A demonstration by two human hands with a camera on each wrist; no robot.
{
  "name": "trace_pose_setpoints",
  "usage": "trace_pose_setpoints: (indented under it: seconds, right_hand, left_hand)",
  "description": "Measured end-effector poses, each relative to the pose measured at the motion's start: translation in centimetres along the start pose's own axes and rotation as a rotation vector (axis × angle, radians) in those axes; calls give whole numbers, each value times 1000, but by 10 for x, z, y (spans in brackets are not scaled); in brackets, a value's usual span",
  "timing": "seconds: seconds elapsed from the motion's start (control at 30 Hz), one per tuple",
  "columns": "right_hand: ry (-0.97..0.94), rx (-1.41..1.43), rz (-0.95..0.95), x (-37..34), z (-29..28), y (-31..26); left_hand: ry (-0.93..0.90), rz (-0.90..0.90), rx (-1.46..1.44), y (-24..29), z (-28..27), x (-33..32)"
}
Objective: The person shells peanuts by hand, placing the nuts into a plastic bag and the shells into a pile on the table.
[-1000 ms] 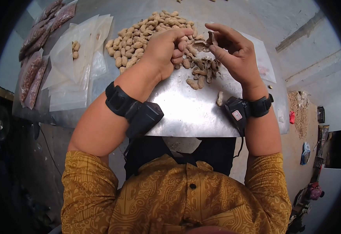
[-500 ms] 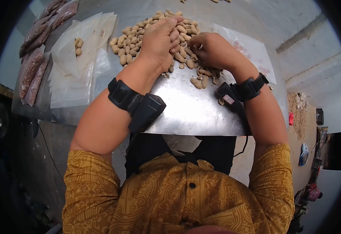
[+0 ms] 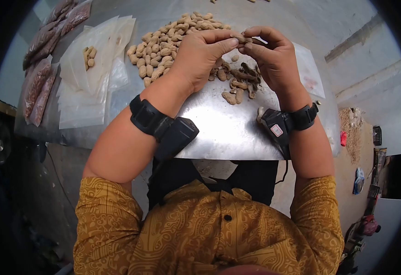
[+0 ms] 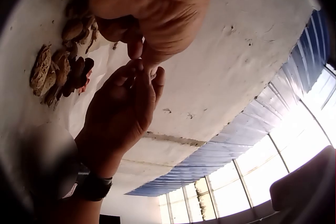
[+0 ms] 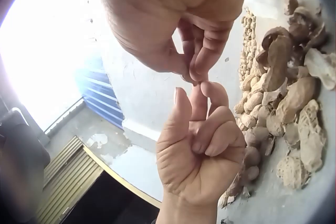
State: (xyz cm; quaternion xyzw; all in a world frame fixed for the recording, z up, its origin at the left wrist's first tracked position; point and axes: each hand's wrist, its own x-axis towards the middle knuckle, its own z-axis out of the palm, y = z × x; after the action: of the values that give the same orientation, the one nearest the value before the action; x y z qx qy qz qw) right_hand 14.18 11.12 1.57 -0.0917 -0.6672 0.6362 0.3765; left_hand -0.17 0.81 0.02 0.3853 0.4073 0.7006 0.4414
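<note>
A brown peanut [image 3: 243, 39] shows between the fingertips of both hands in the head view, above the table. My left hand [image 3: 201, 56] has thumb and index finger at its left end, the other fingers folded in. From the other side my right hand [image 3: 277, 57] pinches it between thumb and fingers. Fingertips meet in both wrist views, where my left hand [image 5: 202, 161] and right hand [image 4: 118, 111] largely hide the peanut. Close below the hands lie dark split shells [image 3: 246, 75], and a big heap of unshelled peanuts [image 3: 157, 50] spreads to the left.
Clear plastic bags [image 3: 83, 87] lie flat on the metal table [image 3: 218, 133], a few peanuts [image 3: 90, 57] on top. Filled bags [image 3: 37, 94] of reddish kernels line the left edge. Right of the hands is a whitish plastic sheet [image 3: 309, 73].
My right hand let go of a shell, reached down into the peanuts, and came back up with a peanut. My left hand moved right from over the heap to meet it.
</note>
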Motion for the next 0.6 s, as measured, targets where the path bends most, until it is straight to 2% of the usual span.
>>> trace_pose_setpoints:
  seconds: [0.07,0.2,0.3,0.4,0.5,0.6]
  right_hand:
    - [-10,39,10,-2,3,2]
    - [23,-202,-18,-4,1,-3]
    - [60,-282,-37,-6,9,-13]
    - [26,-406,-3,-8,10,-14]
    - [-4,-543,-65,-8,6,-13]
    - [-69,-419,2,-10,8,-20]
  left_hand:
    - [13,2,25,-1,-1,1]
    - [-7,69,149,2,2,-2]
    - [-9,44,261,12,9,-9]
    - [-35,236,415,1,3,-3]
    - [-34,320,504,-3,2,1]
    - [-81,260,589,0,0,-1]
